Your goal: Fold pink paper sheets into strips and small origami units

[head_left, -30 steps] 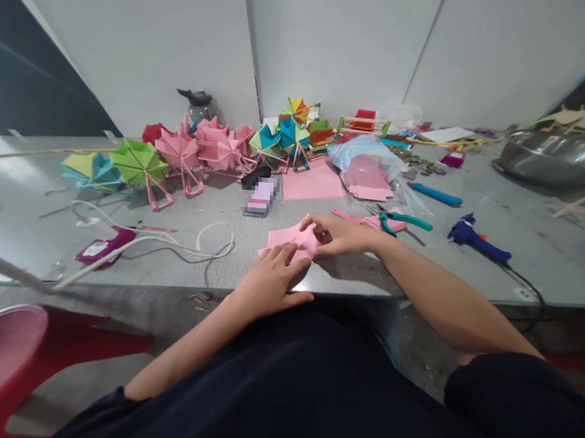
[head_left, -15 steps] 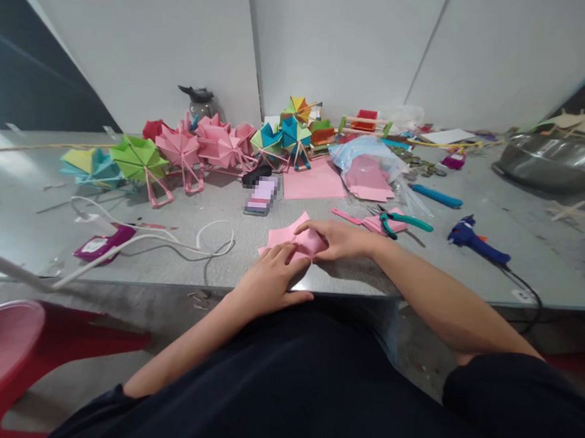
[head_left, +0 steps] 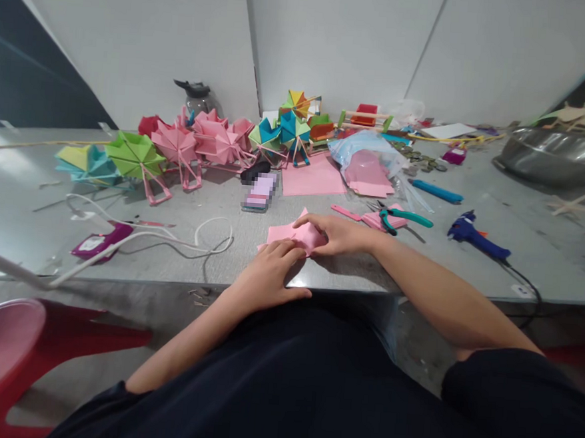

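A folded piece of pink paper (head_left: 282,233) lies near the table's front edge, with one point sticking up at its back. My left hand (head_left: 269,271) rests on its front left part, fingers lying flat and thumb stretched out toward the right. From the right, my right hand (head_left: 340,236) grips the paper's right side between thumb and fingers. Part of the paper is hidden under both hands. Behind it lie a flat pink sheet (head_left: 314,175) and a phone (head_left: 259,193). Pliers with teal handles (head_left: 407,217) rest on small pink pieces to the right.
Paper umbrellas (head_left: 175,143) stand along the back left. A white cable (head_left: 181,241) curls left of the hands, by a purple box (head_left: 101,241). On the right are a blue glue gun (head_left: 479,239), a blue cutter (head_left: 437,192) and a metal bowl (head_left: 557,157).
The left hand's fingers have shifted slightly over the paper's front edge. My right hand keeps its grip on the right side. The whole view has moved a little.
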Demonstrator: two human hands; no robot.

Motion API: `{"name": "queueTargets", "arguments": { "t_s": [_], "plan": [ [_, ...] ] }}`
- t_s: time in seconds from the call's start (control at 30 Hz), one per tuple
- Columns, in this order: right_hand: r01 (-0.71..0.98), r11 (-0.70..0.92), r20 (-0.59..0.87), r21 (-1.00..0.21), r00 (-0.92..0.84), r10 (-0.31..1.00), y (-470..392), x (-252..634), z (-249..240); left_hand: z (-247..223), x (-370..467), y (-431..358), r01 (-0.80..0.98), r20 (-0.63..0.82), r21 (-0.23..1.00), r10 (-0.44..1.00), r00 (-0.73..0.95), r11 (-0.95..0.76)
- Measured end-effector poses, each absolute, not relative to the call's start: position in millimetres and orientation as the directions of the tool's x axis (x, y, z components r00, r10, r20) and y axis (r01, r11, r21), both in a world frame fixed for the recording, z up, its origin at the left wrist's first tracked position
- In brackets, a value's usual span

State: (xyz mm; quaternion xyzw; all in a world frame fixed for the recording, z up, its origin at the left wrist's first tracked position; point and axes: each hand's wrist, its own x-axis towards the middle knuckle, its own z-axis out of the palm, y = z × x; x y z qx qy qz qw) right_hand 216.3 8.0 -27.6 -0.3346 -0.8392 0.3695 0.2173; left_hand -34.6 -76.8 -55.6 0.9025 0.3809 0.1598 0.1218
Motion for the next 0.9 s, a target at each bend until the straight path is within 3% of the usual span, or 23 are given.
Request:
{"name": "queueTargets", "arguments": {
  "t_s": [0.2, 0.47, 0.7, 0.9],
  "plan": [
    [0.414, 0.580, 0.061, -0.701, -0.776, 0.628, 8.0, 216.5, -24.3, -55.8, -33.9, -77.0, 0.677, 0.171, 0.282, 0.731, 0.661, -0.679],
    [0.422, 0.582, 0.046, -0.695, -0.782, 0.621, 4.0, 214.9, -19.9, -55.5, -33.4, -78.0, 0.682, 0.178, 0.258, 0.728, 0.662, -0.684],
    [0.365, 0.490, 0.041, -0.792, -0.768, 0.639, 1.8, 210.2, -25.2, -55.8, -33.2, -77.2, 0.695, 0.159, 0.237, 0.733, 0.661, -0.678],
    [0.351, 0.422, 0.026, -0.836, -0.743, 0.669, 7.3, 208.7, -31.1, -55.2, -33.2, -78.2, 0.686, 0.160, 0.314, 0.749, 0.643, -0.656]
  ]
}}
